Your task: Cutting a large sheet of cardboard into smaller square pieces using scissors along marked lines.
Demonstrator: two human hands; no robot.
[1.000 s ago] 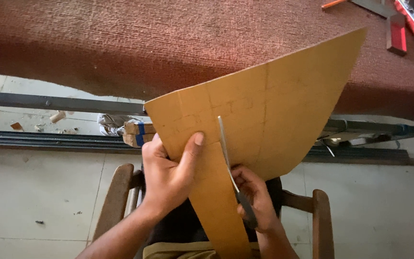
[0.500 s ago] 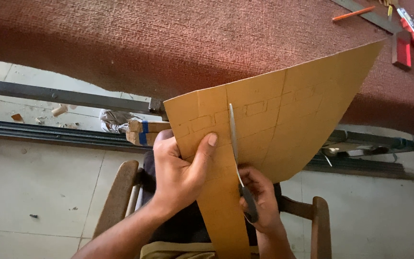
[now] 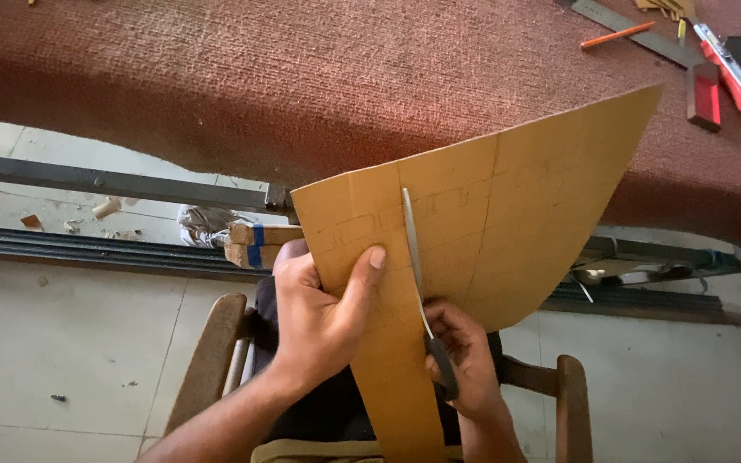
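Observation:
My left hand (image 3: pixel 323 313) grips the left edge of a large tan cardboard sheet (image 3: pixel 516 214) marked with pencil lines, thumb lying on its face. My right hand (image 3: pixel 465 360) holds grey scissors (image 3: pixel 418 266) by dark handles. The blade runs up the sheet's face along a drawn line. The sheet stands tilted in front of me, above my lap, and hides part of my right hand.
A red-brown carpeted surface (image 3: pixel 302 86) fills the top. On it at the far right lie a metal ruler (image 3: pixel 619 21), an orange pencil (image 3: pixel 617 34) and a red block (image 3: pixel 703 99). Wooden chair arms (image 3: pixel 207 360) flank me. Small wood blocks (image 3: pixel 255 244) lie on metal rails on the pale floor.
The scissor blade has moved further up the sheet. The view has shifted, showing more of the tools at the top right.

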